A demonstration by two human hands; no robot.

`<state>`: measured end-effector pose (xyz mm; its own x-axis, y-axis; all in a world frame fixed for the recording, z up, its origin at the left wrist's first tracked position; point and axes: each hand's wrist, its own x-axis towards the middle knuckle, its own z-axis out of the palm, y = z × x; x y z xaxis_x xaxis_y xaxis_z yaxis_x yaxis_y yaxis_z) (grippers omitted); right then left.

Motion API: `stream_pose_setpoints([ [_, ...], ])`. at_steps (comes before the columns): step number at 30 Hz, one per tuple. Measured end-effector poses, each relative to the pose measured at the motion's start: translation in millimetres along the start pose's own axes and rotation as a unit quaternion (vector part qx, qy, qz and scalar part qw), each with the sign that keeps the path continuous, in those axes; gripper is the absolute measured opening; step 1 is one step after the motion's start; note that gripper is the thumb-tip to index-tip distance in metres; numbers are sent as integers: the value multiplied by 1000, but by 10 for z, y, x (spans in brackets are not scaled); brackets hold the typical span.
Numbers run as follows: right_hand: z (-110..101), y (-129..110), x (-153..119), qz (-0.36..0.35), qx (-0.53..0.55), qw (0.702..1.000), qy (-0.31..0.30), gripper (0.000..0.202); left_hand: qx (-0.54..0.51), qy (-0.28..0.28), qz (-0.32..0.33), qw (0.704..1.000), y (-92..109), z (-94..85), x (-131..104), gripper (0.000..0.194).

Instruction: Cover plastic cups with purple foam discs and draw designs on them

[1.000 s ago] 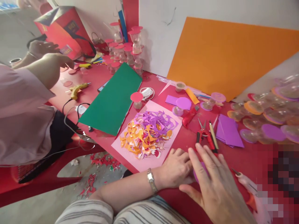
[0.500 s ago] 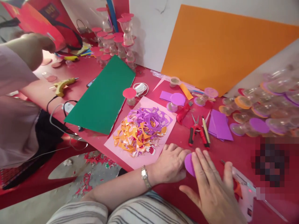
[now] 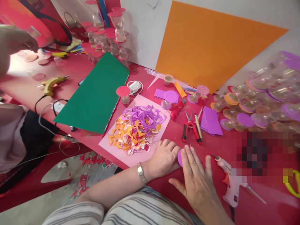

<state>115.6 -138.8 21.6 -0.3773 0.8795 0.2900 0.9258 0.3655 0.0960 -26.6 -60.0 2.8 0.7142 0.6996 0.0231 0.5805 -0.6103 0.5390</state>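
Observation:
A purple disc [image 3: 180,158] lies on the red table between my two hands, partly hidden by fingers. My right hand [image 3: 195,175] is spread, its fingertips flat on the disc's right side. My left hand [image 3: 164,159], with a watch at the wrist, rests palm down at the disc's left edge; its fingers are bent, and whether they grip the disc is hidden. Beside it, a pink sheet [image 3: 128,161] bears purple and orange foam scraps [image 3: 140,125]. Red-handled pliers [image 3: 191,128] lie beyond my hands, and a white glue gun [image 3: 232,184] is at the right.
A green sheet [image 3: 96,93] lies left of the scraps. An orange sheet [image 3: 211,47] leans at the back. Stacked clear cups with discs [image 3: 262,103] stand right. A yellow glue gun [image 3: 52,85] and another person's hand [image 3: 18,39] are at the left.
The view has shifted, bringing more of the right side into sight. My right hand has stayed spread over the disc. The other person's hand at the left has moved outward.

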Motion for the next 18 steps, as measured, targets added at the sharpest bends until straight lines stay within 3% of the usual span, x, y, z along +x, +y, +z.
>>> stream_pose_setpoints([
  [6, -56, 35, -17, 1, 5, 1000, 3, 82, -35, 20, -7, 999, 6, 24, -8, 26],
  [12, -3, 59, -37, -26, 0, 1000, 17, 83, -61, 20, -14, 998, 10, -9, -10, 44],
  [18, 8, 32, -25, -17, 1, 1000, 26, 80, -27, 17, -27, 999, 5, -5, 3, 35],
])
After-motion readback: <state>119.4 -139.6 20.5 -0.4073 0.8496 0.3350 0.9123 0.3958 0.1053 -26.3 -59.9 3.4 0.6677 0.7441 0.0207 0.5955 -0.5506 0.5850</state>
